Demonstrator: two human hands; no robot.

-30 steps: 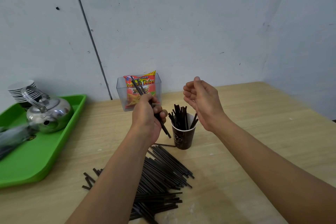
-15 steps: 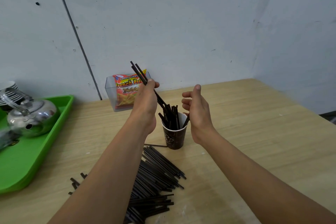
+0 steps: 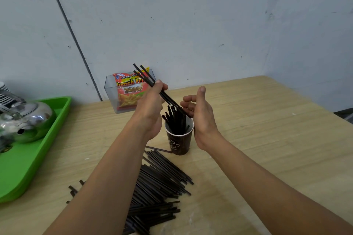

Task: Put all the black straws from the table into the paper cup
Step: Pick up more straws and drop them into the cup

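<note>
A dark brown paper cup (image 3: 179, 142) stands upright on the wooden table (image 3: 257, 139) with several black straws in it. My left hand (image 3: 150, 107) grips a few black straws (image 3: 145, 75) that slant down to the right, their lower ends at the cup's mouth. My right hand (image 3: 200, 114) hovers just right of the cup's rim, fingers apart and slightly curled, holding nothing. A big pile of black straws (image 3: 158, 187) lies on the table in front of the cup, partly hidden by my left forearm. One single straw (image 3: 158, 149) lies beside the cup's base.
A clear plastic box with a French fries snack bag (image 3: 129, 89) stands against the wall behind the cup. At the left a green tray (image 3: 28, 162) carries a metal kettle (image 3: 24, 120) and stacked cups. The table's right edge runs near the wall corner.
My left hand has carried its straws from left of the cup up and over it, their lower ends now at the cup's mouth. My right hand has lowered to beside the rim.
</note>
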